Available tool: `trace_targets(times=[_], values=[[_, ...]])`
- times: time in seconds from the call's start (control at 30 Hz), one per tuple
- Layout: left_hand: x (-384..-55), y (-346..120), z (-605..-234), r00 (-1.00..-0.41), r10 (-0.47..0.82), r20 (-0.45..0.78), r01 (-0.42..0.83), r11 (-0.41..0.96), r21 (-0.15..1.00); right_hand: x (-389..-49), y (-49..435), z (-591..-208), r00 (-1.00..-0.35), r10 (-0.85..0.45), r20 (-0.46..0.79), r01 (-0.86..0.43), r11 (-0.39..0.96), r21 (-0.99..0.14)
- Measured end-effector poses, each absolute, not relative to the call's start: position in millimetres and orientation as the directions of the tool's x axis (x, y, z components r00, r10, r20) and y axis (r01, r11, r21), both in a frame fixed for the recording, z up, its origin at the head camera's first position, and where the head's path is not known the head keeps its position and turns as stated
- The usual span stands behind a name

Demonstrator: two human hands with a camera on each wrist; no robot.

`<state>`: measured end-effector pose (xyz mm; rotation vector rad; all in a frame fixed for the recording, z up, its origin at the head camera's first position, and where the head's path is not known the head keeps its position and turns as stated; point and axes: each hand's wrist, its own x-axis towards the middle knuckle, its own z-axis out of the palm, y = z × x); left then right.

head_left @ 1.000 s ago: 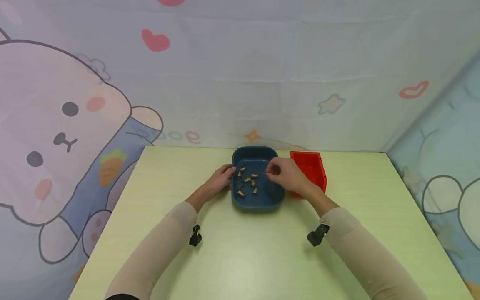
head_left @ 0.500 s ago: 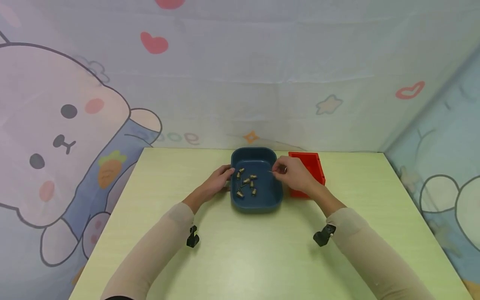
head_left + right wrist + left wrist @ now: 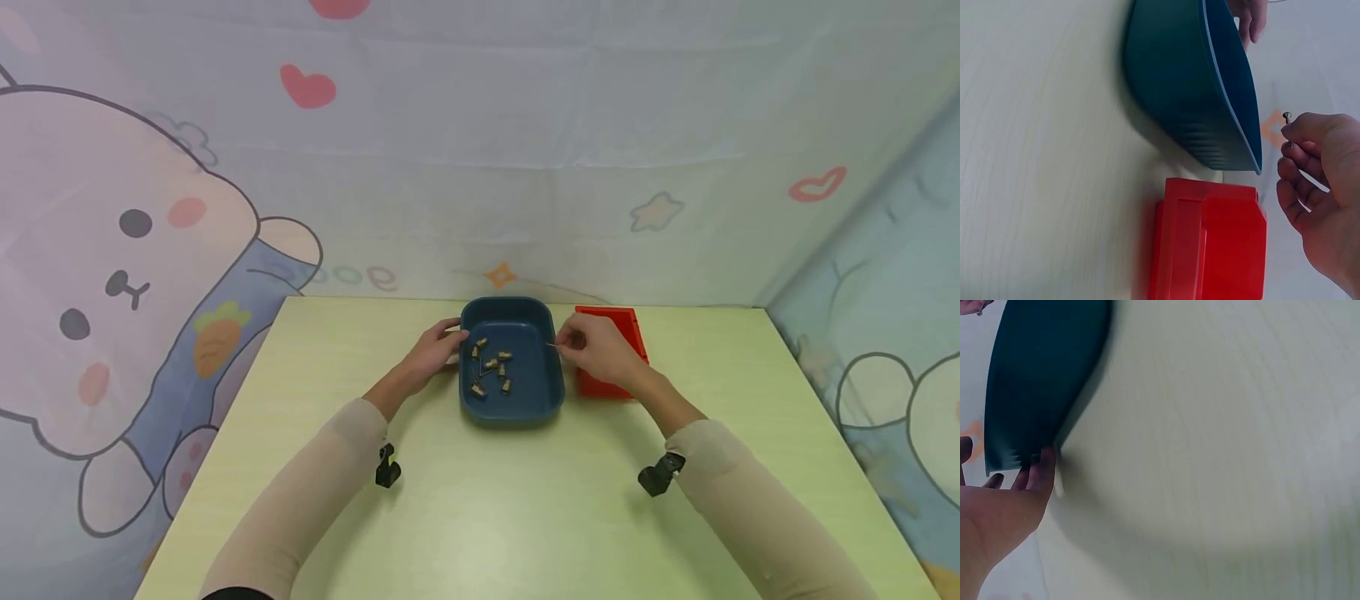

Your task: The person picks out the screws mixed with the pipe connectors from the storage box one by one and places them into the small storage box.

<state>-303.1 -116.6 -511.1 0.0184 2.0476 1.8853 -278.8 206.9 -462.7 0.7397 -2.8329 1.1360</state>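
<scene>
In the head view, a dark blue plastic basin (image 3: pixel 531 400) stands near the table's back edge. Several small brass-coloured fittings (image 3: pixel 506 356) lie in its left half, with thin dark screws (image 3: pixel 485 372) among them. My left hand (image 3: pixel 432 352) holds the basin's left wall, the thumb at the rim and the fingers on the outside. A small round-headed screw (image 3: pixel 1287 116) is pinched between thumb and forefinger of my right hand (image 3: pixel 1329 169). That hand is above the gap between the basin's right rim and a red plastic bin (image 3: pixel 602 387), partly covering the bin.
The pale wood-grain table (image 3: pixel 487 508) spreads toward the front. Behind it hangs a printed cloth (image 3: pixel 480 167), close to both containers. A black camera mount (image 3: pixel 660 475) hangs at the right wrist, another at the left.
My right hand has moved to the right with the screw, from over the basin to its right rim beside the red bin. The left hand stays at the basin's left wall.
</scene>
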Motion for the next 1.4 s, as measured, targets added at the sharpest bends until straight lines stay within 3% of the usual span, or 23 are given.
trace_targets(times=[0.27,0.57,1.4], values=[[-306,-114,-517,-0.939,0.215,-0.268,-0.257,0.078,0.963,-280,216,-463,-0.891,-0.415,0.184,-0.427,0.63,-0.649],[-305,-119,-524,-0.916,0.307,-0.259,-0.268,0.013,0.963,-283,230,-463,-0.908,-0.373,0.19,-0.402,0.651,-0.644],[-303,-121,-531,-0.922,0.322,-0.216,-0.224,0.012,0.975,-289,260,-469,-0.951,-0.259,0.171,-0.307,0.702,-0.643]])
